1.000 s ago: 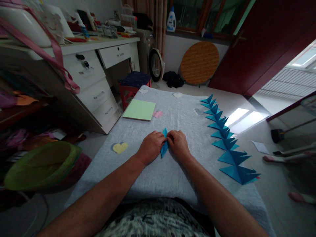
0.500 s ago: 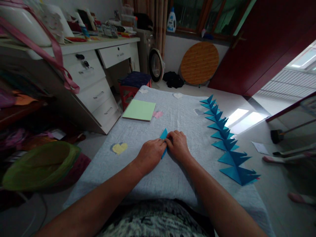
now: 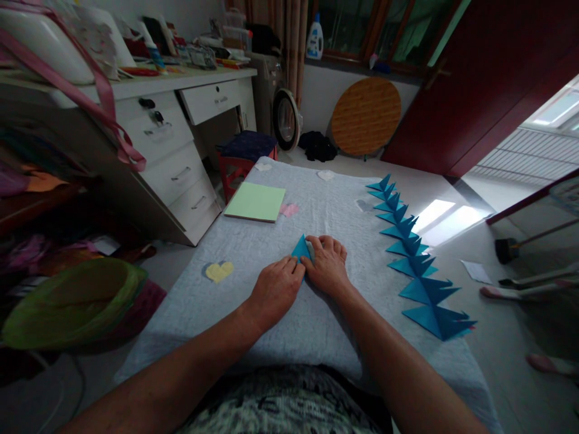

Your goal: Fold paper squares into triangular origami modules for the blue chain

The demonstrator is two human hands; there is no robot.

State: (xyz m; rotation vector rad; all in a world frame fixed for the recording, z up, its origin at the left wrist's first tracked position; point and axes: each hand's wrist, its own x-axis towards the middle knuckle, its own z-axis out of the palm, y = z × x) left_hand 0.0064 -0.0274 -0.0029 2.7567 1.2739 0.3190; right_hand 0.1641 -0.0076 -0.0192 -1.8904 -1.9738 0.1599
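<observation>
A small piece of folded blue paper (image 3: 300,246) lies on the cloth-covered table in front of me, its pointed tip showing beyond my fingers. My left hand (image 3: 279,283) is closed on its near left part, fingertips pressed against the paper. From the other side my right hand (image 3: 326,262) holds the right edge, thumb on the paper and the other fingers partly spread over the cloth. The lower part of the paper is hidden under both hands. To the right, a row of folded blue paper pieces (image 3: 420,288) with pointed wings runs along the table edge.
A stack of light green square paper (image 3: 256,202) rests at the table's far left. The pale cloth (image 3: 203,319) has heart and cloud patches. Left of the table are a white drawer desk (image 3: 174,160) and a green-lined bin (image 3: 76,301). A stool (image 3: 246,147) stands behind.
The blue paper shows a wider face than before. My right hand has shifted slightly, its fingers more spread, and the thumb now presses on the paper.
</observation>
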